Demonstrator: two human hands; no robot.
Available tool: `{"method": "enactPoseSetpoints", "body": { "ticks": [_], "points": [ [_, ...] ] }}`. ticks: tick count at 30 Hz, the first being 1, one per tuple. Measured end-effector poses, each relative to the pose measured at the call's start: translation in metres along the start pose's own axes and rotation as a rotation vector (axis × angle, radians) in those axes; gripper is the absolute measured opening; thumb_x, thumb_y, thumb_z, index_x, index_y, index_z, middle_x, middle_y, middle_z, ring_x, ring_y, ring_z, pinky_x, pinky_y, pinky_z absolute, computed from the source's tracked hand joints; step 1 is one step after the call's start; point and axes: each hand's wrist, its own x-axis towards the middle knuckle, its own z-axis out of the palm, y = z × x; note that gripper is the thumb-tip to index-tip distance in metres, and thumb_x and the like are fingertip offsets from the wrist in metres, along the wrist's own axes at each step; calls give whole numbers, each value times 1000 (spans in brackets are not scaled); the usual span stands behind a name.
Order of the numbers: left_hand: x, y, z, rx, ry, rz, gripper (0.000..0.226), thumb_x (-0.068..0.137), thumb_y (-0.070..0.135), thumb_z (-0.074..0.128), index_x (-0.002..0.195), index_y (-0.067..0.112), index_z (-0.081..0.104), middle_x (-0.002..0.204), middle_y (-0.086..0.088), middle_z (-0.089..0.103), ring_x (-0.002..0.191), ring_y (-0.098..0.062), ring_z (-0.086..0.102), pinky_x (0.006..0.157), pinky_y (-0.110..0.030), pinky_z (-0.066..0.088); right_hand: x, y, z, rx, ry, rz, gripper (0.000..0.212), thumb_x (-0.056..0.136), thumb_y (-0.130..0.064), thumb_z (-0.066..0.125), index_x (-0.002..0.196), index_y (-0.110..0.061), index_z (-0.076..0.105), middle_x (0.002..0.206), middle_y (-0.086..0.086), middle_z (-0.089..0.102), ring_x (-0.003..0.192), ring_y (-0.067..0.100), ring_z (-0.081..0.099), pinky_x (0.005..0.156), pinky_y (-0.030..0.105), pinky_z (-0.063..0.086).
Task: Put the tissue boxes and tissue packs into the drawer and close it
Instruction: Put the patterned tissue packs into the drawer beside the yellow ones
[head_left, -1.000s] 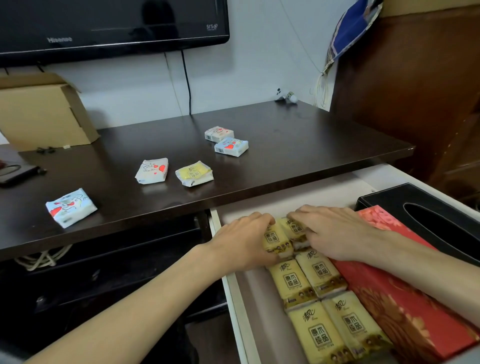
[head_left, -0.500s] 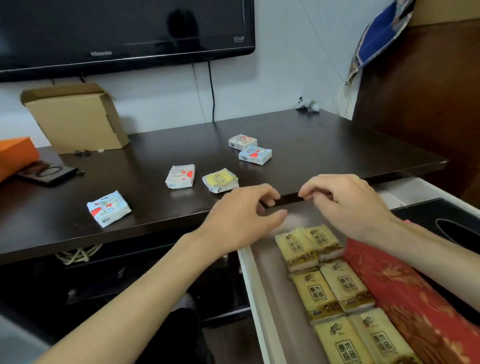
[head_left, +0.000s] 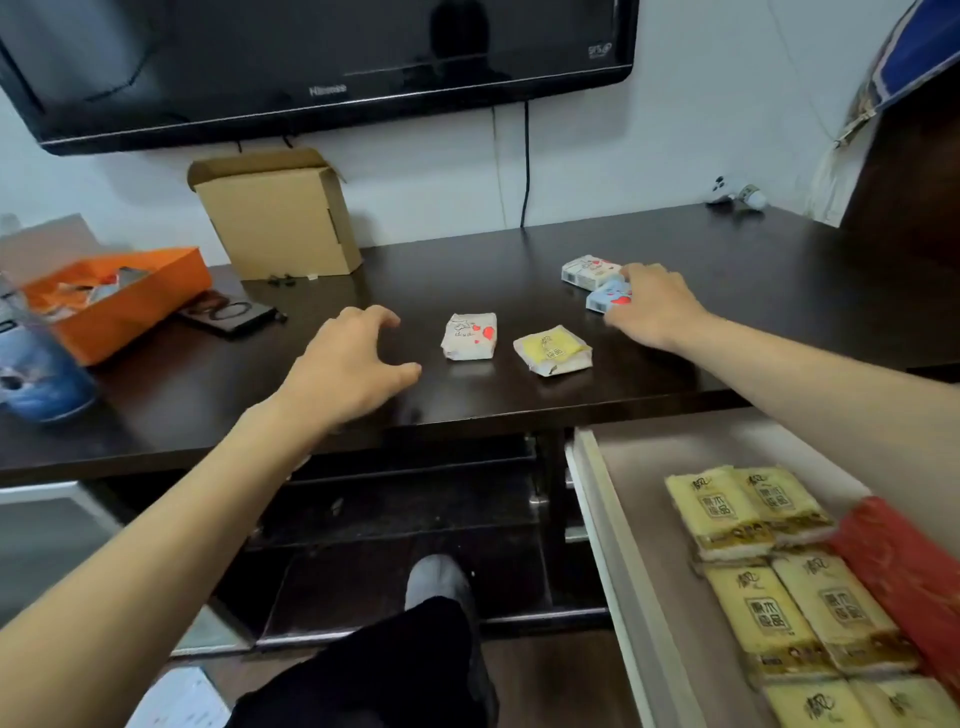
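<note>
At the left edge of the frame an orange tray (head_left: 130, 291) is seen on the dark tabletop (head_left: 426, 270), with a cardboard box (head_left: 280, 218) standing behind it under the television (head_left: 322, 57). Left of centre, the left hand (head_left: 348, 364) is held over the tabletop with fingers spread and curled, nothing in it, just left of a white tissue pack (head_left: 469, 336). Beside that pack, to its right, a yellow tissue pack (head_left: 552, 349) lies flat. Further right and higher in the frame, the right hand (head_left: 652, 306) is laid on a blue tissue pack (head_left: 605, 299), its fingers (head_left: 641, 273) bent over it; whether the pack is actually pinched cannot be told. A second white pack (head_left: 587, 270) lies touching the blue one behind it. At lower right the open drawer (head_left: 618, 519) holds rows of yellow packs (head_left: 769, 571) and a red tissue box (head_left: 904, 566) alongside them.
</note>
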Motion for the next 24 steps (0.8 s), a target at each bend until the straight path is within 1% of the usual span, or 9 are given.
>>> {"method": "enactPoseSetpoints", "body": {
  "ticks": [3,6,9,12,16,18,20,22,24],
  "points": [
    [1,-22,-6,58,-116,-77,87,75,55,74,146,19,38,148,-11,41,132,-30,41,104,-46,40,2,0,10,-21,45,2,58,93,-25,67,147,-9,50,145,19,52,136,41,44,104,49,46],
    [-2,-39,-6,13,-224,-122,96,72,57,77,148,17,34,148,-12,42,132,-30,43,105,-41,37,-6,2,9,-34,86,-41,59,90,-30,71,144,-14,55,142,18,53,133,40,48,102,48,47],
    [-4,-48,-4,-36,-237,-130,87,73,49,80,144,16,41,142,-10,51,125,-28,50,101,-37,40,-18,7,1,-78,13,-79,70,87,-38,74,150,-23,48,145,14,47,133,36,47,100,48,48],
    [-4,-48,-5,-69,-195,-106,75,72,38,83,137,18,50,130,-9,59,109,-27,58,93,-37,45,-27,13,-6,-132,-72,-117,77,89,-46,70,158,-31,38,155,9,39,138,33,46,100,47,47],
    [-8,-41,-3,-115,-180,-50,76,68,34,86,135,20,52,123,-4,62,101,-23,60,84,-32,44,-30,23,-11,-126,-205,-148,81,89,-60,67,158,-30,39,157,5,37,140,30,44,109,45,41],
    [-14,-34,-2,-129,-164,6,79,67,36,87,136,22,51,120,1,62,99,-19,59,82,-30,42,-28,27,-17,-53,-321,-145,84,89,-55,72,160,-27,36,154,3,38,138,26,44,106,36,36],
    [-21,-22,-1,-138,-141,75,82,64,40,87,136,25,49,117,6,61,99,-15,58,80,-28,40,-27,30,-26,25,-393,-131,82,88,-41,78,159,-23,40,146,1,45,127,22,47,97,31,34],
    [-30,-5,0,-145,-115,154,85,63,43,87,137,29,47,114,12,57,100,-10,54,77,-26,39,-29,34,-32,106,-378,-115,78,83,-30,85,152,-18,50,143,3,54,121,21,53,95,30,38],
    [-39,16,0,-163,-96,235,85,64,45,86,137,30,46,115,15,53,103,-7,51,77,-26,42,-34,41,-34,162,-296,-119,78,78,-25,90,147,-15,55,139,6,59,121,24,58,100,33,44]
  ]
}}
